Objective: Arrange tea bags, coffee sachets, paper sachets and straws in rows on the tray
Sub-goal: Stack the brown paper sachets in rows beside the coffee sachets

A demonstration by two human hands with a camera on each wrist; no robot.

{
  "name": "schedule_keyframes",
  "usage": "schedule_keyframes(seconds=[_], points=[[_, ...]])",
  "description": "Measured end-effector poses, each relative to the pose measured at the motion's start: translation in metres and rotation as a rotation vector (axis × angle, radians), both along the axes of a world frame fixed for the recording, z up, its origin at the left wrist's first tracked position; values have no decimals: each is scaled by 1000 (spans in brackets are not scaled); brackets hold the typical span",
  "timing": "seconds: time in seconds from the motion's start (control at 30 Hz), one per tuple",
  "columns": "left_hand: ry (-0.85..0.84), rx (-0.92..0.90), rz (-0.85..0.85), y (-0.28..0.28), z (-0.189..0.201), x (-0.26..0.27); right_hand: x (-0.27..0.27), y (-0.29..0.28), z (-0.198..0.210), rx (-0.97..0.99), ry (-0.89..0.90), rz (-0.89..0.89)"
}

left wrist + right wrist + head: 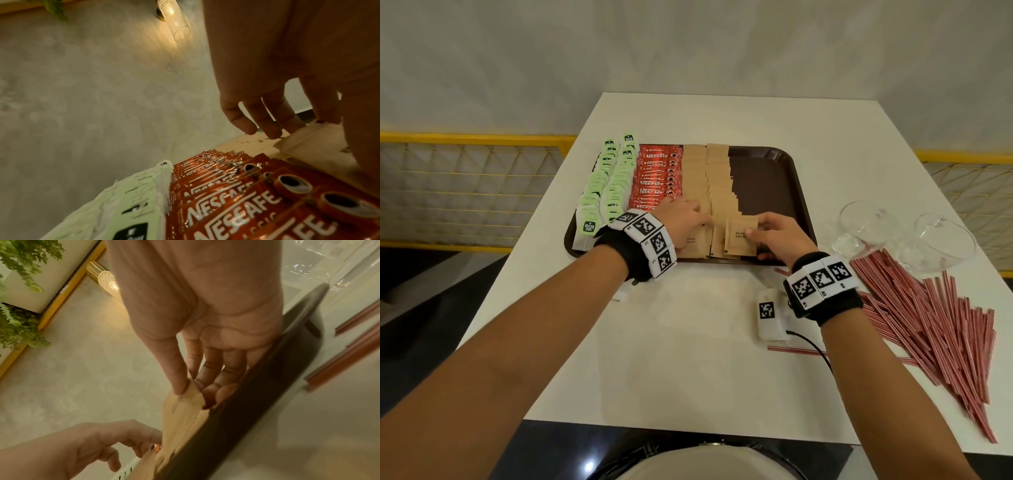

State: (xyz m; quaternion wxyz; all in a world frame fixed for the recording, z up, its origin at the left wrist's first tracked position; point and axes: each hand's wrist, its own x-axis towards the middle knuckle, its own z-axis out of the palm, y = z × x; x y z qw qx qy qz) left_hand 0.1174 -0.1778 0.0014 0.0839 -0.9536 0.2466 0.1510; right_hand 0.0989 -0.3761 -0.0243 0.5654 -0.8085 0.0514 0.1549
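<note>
A dark brown tray [767, 178] holds rows running front to back: green tea bags [599, 192] at the left, red coffee sachets [654, 178], then two rows of brown paper sachets [717, 178]. My left hand [698, 219] lies on the near end of the paper rows, fingers [271, 131] fairly straight and touching the sachets [308, 142]. My right hand [756, 230] pinches one brown sugar sachet [739, 236] between thumb and fingers [216, 389] at the front of the right paper row, tilted up over the tray rim [267, 386]. Red-striped straws [928, 325] lie heaped on the table.
Two clear glasses [866, 229] [941, 243] lie on their sides right of the tray, above the straw heap. A white tagged box with a cable [768, 313] sits by my right wrist, one stray straw [798, 350] beside it. The tray's right third is bare.
</note>
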Motion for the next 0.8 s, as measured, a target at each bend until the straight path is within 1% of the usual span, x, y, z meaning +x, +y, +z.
schedule_keyframes(seconds=[0.07,0.13,0.27,0.4,0.47,0.53,0.57,0.67,0.8], points=[[22,-45,11,2,2,-1,0,0,0,3,6,2],[60,-158,76,6,6,-2,1,1,1,-4,8,9],[95,-455,225,21,20,-4,2,2,2,-2,25,25],[75,-847,444,34,27,-12,2,4,3,28,59,41],[115,-948,539,30,23,-16,4,7,4,40,74,40],[189,-972,620,21,17,-20,6,10,4,21,90,52],[190,-948,632,16,13,-22,7,12,4,5,98,57],[91,-834,621,2,3,-26,8,13,6,-59,111,59],[69,-743,643,-5,-3,-27,13,12,5,-149,133,37]])
